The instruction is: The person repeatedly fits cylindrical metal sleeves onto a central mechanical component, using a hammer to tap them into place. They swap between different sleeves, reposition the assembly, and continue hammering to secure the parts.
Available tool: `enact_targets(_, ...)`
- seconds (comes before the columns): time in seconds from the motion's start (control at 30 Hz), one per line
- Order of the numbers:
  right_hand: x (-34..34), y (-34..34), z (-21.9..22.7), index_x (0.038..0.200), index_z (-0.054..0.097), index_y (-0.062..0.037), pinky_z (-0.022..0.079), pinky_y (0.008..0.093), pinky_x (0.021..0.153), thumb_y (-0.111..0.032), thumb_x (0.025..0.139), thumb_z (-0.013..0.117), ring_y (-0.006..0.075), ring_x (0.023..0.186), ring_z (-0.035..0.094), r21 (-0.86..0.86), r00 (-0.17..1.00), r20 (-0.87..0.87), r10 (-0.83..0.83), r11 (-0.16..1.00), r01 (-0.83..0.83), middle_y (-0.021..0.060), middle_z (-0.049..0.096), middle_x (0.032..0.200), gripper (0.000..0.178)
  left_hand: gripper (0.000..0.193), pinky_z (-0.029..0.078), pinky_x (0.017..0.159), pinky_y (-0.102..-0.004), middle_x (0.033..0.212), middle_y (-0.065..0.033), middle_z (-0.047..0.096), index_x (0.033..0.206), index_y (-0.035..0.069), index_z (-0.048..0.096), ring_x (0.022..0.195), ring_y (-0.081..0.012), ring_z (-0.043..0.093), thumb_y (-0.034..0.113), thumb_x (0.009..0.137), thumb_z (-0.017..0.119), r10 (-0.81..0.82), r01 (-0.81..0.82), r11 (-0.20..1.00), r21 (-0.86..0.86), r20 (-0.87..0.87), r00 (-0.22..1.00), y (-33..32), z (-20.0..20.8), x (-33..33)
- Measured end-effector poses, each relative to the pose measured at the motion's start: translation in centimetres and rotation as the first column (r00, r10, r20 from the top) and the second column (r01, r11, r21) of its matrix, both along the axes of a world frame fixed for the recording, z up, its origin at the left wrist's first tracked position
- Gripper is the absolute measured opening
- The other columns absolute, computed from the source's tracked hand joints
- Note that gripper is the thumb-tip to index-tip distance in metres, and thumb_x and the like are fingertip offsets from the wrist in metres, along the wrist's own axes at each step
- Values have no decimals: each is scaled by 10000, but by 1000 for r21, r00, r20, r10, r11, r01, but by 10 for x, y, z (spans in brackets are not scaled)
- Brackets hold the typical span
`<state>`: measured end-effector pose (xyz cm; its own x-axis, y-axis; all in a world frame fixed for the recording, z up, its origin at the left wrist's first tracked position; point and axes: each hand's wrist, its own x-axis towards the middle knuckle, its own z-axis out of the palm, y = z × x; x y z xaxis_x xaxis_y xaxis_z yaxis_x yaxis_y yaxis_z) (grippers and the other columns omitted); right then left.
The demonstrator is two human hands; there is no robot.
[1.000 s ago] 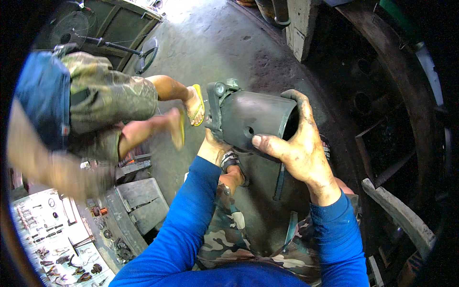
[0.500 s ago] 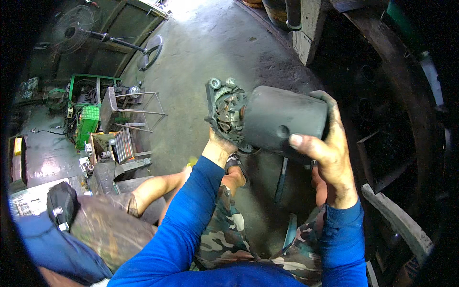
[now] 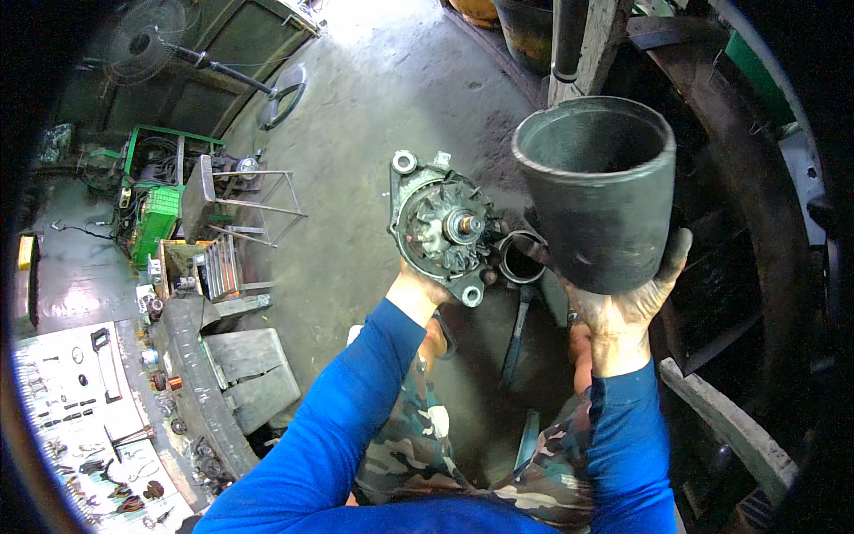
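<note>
My left hand (image 3: 418, 287) is closed around the lower side of an alternator half (image 3: 442, 227), a metal housing with bolt eyes and a finned rotor. Its shaft end points up toward me. In my right hand (image 3: 618, 316) rests a black cylindrical cup (image 3: 596, 200), gripped from below. The cup's wide mouth tips upward and its inner wall shows. A gap separates the cup from the rotor. Between and below both parts, a round metal ring (image 3: 522, 256) shows, partly hidden behind my right fingers. My left fingers are mostly hidden under the housing.
A long dark bar (image 3: 516, 343) extends below the ring. At left are a metal-legged stool (image 3: 258, 200), a green crate (image 3: 161, 222) and a white board with several tools (image 3: 98, 400). A pedestal fan (image 3: 147, 43) stands far left. A curved beam (image 3: 729, 423) lies at right.
The black cup has come away from the alternator half, moved right and turned mouth upward. My right hand shifted beneath it. The rotor now faces me. Another person at left has gone from view.
</note>
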<state>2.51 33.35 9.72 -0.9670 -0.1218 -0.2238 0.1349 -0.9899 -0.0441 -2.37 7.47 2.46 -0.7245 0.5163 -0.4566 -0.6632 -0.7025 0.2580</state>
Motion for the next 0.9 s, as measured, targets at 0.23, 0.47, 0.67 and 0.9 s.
enact_targets(0.23, -6, 10, 4, 1562, 513, -185, 386, 721, 1159, -748, 671, 832, 477, 1422, 472, 71, 997, -12, -74, 995, 75, 181, 478, 1612, 1101, 674, 616, 647, -622, 1278, -251, 703, 1334, 83, 660, 891, -450, 742, 630, 984, 482, -43, 28, 974, 226, 59, 997, 1, 4, 11)
enact_targets(0.47, 1, 6, -8, 1578, 489, -117, 360, 691, 1209, -687, 716, 848, 447, 1425, 505, 8, 993, -7, -117, 993, 117, 192, 497, 1603, 1094, 628, 524, 1023, -625, 1432, -150, 650, 1436, 146, 606, 1246, -384, 648, 589, 1050, 387, 93, -136, 967, 217, 198, 976, -2, -10, 13)
enact_targets(0.67, 0, -3, -12, 1580, 482, -150, 414, 686, 1171, -828, 665, 786, 436, 1418, 508, 12, 987, -146, -69, 997, 72, 179, 490, 1608, 1179, 589, 507, 1100, -588, 1436, -126, 653, 1435, 152, 606, 1282, -369, 636, 559, 1062, 402, 49, -63, 992, 109, 129, 990, 7, -7, 18)
enact_targets(0.9, 13, 31, -36, 1566, 501, -163, 455, 643, 1150, -818, 694, 742, 425, 1402, 522, 18, 967, -133, -218, 975, 223, 154, 501, 1603, 1116, 683, 587, 944, -613, 1341, -221, 691, 1382, 98, 633, 1168, -415, 695, 631, 1016, 416, 34, -49, 978, 203, 81, 996, -3, 8, 11)
